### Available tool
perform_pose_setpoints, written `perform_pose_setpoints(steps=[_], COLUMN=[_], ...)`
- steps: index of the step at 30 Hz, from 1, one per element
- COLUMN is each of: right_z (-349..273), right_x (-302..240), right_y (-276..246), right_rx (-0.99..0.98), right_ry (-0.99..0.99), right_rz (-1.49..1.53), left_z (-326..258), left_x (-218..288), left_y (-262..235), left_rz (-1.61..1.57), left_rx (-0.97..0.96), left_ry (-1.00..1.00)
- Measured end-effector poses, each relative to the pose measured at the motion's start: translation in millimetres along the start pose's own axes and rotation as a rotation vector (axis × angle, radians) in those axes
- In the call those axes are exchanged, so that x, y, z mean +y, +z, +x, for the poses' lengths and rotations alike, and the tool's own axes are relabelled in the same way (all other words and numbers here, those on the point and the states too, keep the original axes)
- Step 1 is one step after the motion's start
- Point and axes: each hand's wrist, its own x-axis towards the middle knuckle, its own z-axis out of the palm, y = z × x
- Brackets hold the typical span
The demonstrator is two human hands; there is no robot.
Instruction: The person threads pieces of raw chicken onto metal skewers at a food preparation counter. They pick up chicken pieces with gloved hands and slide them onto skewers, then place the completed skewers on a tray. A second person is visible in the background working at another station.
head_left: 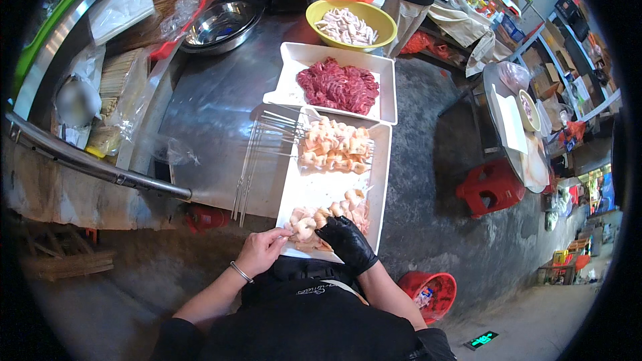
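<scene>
My left hand (262, 251), bare with a metal bracelet at the wrist, pinches the near end of a skewer, mostly hidden by fingers and meat. Pale, curled meat pieces (305, 228) are strung along it over the near end of a white tray (383, 180). My right hand (350, 244), in a black glove, closes its fingertips on the pale pieces from the right. More loose pale meat (360, 214) lies beneath and beside it. Farther up the same tray rest several loaded skewers (334, 139), their bare metal ends sticking out over the left rim.
Beyond stands another white tray (287, 73) of red sliced meat (338, 87), then a yellow bowl (388, 27) of pale pieces. Bare metal skewers (246, 174) lie left on the steel table (200, 107). A red bucket (441, 281) stands on the floor at right, near a red stool (491, 187).
</scene>
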Motion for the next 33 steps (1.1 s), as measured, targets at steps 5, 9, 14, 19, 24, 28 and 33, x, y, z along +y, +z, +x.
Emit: perform_pose_setpoints(steps=[5,9,14,19,24,28,33], right_z=[3.4,-7.6,-11.8,-15.8,-17.9,-27.0,-22.5], right_x=[1.4,16.9,9.9,5.8,4.6,17.2,24.2], right_y=[-1.1,11.1,-11.0,-15.1,-17.1,-24.4,-33.8], right_rx=[-0.131,0.229,0.258,0.355,0.425,0.421,0.438], right_ry=[0.004,0.527,0.693,0.725,0.756,0.717,0.7], right_rz=[-0.436,1.386,1.33,1.278,1.28,1.085,0.848], left_z=[15.7,57.9,145.0,216.3,216.9,175.8,154.6], left_x=[12.9,5.9,34.9,3.3,-10.8,-13.8,-106.6], left_y=[-11.8,-26.4,-65.1,-63.8,-59.2,-84.6,-68.0], left_rz=[0.27,0.334,0.437,0.603,0.541,0.346,0.564], left_rx=[0.079,0.221,0.307,0.154,0.333,0.576,0.539], left_ry=[0.12,0.348,0.558,0.443,0.671,0.352,-0.22])
